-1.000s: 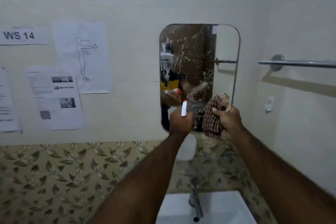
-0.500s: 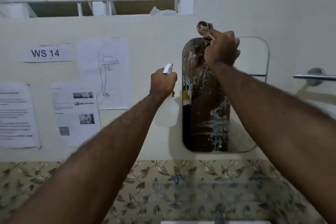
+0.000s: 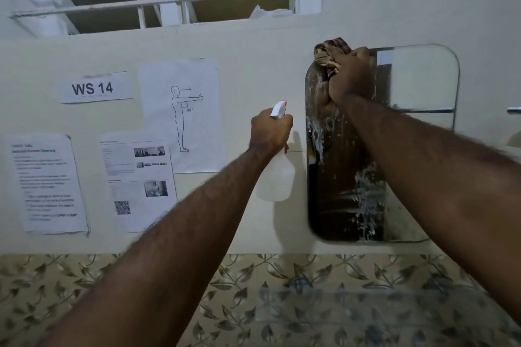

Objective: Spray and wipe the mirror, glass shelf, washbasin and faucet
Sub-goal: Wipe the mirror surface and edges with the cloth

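We press a bunched checked cloth [image 3: 328, 55], gripped in our right hand [image 3: 351, 76], against the top left corner of the wall mirror [image 3: 417, 149], its glass streaked with white foam. Our left hand [image 3: 269, 131] grasps a white spray bottle [image 3: 275, 177] just left of the mirror, beside paper notices [image 3: 179, 115].

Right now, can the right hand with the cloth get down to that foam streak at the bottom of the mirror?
Probably yes: the right hand presses the cloth at the mirror top, nothing blocks the foam streak below.
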